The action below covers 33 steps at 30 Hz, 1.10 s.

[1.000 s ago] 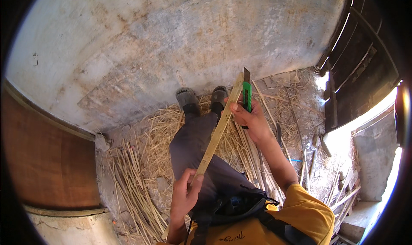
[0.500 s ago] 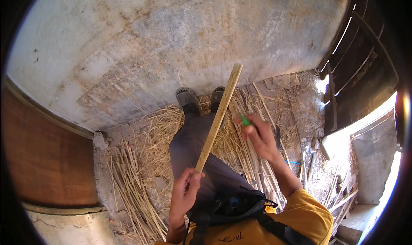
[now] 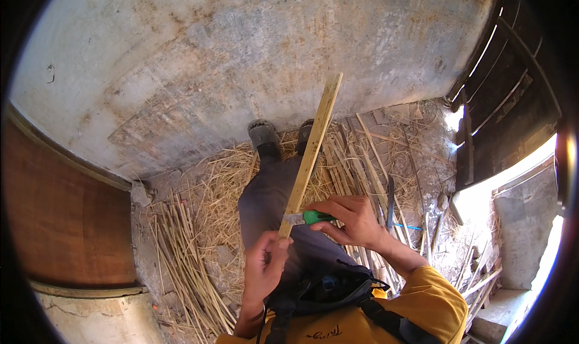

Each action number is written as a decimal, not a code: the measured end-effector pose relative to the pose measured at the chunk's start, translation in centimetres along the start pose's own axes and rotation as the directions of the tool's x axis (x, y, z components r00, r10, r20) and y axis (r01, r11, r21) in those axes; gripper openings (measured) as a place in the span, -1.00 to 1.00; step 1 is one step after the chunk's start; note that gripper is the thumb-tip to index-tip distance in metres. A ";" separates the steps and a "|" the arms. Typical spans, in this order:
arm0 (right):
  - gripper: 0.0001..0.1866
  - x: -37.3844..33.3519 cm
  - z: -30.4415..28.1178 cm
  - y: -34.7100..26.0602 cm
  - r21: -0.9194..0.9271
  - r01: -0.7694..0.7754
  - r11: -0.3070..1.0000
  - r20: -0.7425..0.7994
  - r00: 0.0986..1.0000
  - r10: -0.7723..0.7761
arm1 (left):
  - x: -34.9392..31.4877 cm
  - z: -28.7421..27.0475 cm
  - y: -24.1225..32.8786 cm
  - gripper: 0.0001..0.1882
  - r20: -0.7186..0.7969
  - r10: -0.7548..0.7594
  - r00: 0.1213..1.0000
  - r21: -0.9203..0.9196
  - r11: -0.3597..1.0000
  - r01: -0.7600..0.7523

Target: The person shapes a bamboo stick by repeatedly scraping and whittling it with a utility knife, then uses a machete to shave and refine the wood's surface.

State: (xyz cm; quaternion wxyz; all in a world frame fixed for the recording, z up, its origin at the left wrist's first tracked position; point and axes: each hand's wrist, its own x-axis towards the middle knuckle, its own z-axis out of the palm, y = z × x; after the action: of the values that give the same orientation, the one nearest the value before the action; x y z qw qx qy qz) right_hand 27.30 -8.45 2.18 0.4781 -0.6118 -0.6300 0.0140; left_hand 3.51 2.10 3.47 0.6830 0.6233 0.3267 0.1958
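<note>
My left hand [image 3: 266,262] pinches the lower end of a long flat bamboo strip [image 3: 318,127], which slants up and to the right over my legs. In my right hand [image 3: 353,221] is a green-handled tool [image 3: 316,217]. Its short pale head [image 3: 294,218] lies across the strip a little above my left fingers. The head looks like metal, but its exact kind is too small to tell.
Cut strips lie bundled on the floor at left [image 3: 184,253], with more strips [image 3: 356,181] at right. A dark curved blade [image 3: 390,202] rests among those. Straw shavings [image 3: 223,190] surround my shoes [image 3: 263,136]. A stained wall [image 3: 271,54] rises ahead.
My right hand has come down and left, bringing the green-handled tool onto the bamboo strip. The strip has shifted slightly upward; my left hand keeps its hold.
</note>
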 end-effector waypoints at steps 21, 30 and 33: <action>-0.55 0.4 -0.1 -0.1 -0.176 -0.007 0.984 -0.071 0.997 -0.006 | -0.5 1.2 -0.1 -0.82 -0.121 0.029 0.992 0.043 0.999 -0.024; -0.62 1.6 -1.1 2.7 -0.143 -0.193 0.971 -0.230 0.961 0.157 | -1.2 0.4 -1.7 -0.70 -0.105 0.029 0.994 0.126 0.992 -0.016; -0.62 1.4 -0.5 2.4 -0.121 -0.163 0.979 -0.223 0.966 0.133 | -2.0 0.0 -2.0 -0.70 -0.119 0.044 0.992 0.148 0.989 -0.026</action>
State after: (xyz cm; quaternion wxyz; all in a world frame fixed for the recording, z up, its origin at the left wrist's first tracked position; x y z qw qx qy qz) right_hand 29.70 -7.06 1.79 0.4974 -0.6868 -0.5266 -0.0598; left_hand 1.85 0.46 1.94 0.6107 0.6641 0.3703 0.2212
